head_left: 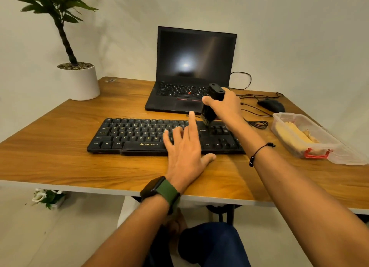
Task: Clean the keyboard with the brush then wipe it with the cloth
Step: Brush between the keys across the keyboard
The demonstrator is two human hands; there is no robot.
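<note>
A black keyboard (139, 136) lies across the middle of the wooden desk (60, 163). My right hand (225, 105) grips a black block-shaped brush (211, 103), bristles down over the keyboard's upper right part. My left hand (185, 149) rests spread over the keys and front edge right of the space bar, index finger stretched toward the top row. A yellow cloth (293, 137) lies folded in a clear plastic box (319, 149) at the right.
An open black laptop (191, 71) stands behind the keyboard. A black mouse (271, 105) and loose cables (257, 123) lie at the back right. A potted plant in a white pot (79, 83) stands at the back left corner.
</note>
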